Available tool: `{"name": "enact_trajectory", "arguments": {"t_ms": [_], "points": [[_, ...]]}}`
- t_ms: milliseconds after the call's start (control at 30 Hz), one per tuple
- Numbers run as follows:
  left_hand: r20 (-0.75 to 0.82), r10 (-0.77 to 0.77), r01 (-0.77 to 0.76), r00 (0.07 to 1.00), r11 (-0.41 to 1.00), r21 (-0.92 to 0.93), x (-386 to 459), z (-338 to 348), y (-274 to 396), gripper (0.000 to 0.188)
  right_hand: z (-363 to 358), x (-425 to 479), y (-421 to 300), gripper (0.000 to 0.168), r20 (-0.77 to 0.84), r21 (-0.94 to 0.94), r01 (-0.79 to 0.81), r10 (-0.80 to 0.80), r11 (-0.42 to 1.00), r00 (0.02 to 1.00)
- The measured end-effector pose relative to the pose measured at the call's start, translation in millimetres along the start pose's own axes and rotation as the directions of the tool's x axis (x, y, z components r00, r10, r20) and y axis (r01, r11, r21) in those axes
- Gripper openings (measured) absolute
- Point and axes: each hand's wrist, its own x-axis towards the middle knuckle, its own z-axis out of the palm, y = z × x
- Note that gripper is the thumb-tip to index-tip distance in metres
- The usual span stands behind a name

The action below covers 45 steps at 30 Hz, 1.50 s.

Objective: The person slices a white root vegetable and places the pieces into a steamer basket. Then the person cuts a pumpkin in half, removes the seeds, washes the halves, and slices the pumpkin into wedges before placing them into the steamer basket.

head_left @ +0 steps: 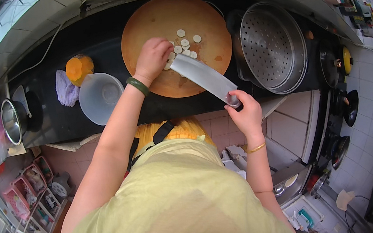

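A round wooden cutting board (144,22) lies on the black countertop. Several white vegetable slices (181,33) are scattered about its middle. My right hand (247,111) grips a cleaver (204,78) with a broad metal blade, which slants over the board's near right part, its far end beside the slices. My left hand (154,57), with a green bangle at the wrist, is over the board just left of the slices. Its fingers are bent down by the slices; whether they hold one cannot be seen.
Left of the board are a translucent plastic bowl (93,104), a partly peeled orange vegetable (79,68) and a lilac cloth (67,88). A metal bowl (12,121) stands farther left. A perforated steamer pot (266,48) stands right of the board, with a dark lid (327,62) beyond it.
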Motion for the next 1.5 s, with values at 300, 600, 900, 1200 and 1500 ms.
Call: {"name": "enact_trajectory", "arguments": {"t_ms": [300, 600, 900, 1200, 1500], "points": [[-0.082, -0.222, 0.226, 0.972, 0.973, 0.048, -9, 15, 27, 0.038, 82, -14, 39, 0.021, 0.38, 0.859, -0.465, 0.339, 0.215, 0.86], [-0.12, -0.246, 0.252, 0.962, 0.967, 0.038, -7, 29, 43, 0.045, 138, -8, 1, 0.017, 0.409, 0.846, -0.474, 0.274, 0.243, 0.871], [-0.162, -0.346, 0.337, 0.924, 0.938, -0.08, -5, 19, 46, 0.048, 169, 3, -40, 0.014, 0.494, 0.791, -0.538, 0.213, 0.291, 0.843], [-0.26, -0.334, 0.273, 0.906, 0.931, -0.243, 6, 27, 59, 0.043, 144, 6, -46, 0.014, 0.461, 0.841, -0.478, 0.128, 0.255, 0.878], [-0.239, 0.018, -0.083, 0.971, 0.96, -0.266, 110, 75, 176, 0.058, 22, 15, 4, 0.016, 0.214, 0.906, -0.291, 0.261, 0.307, 0.941]]}}
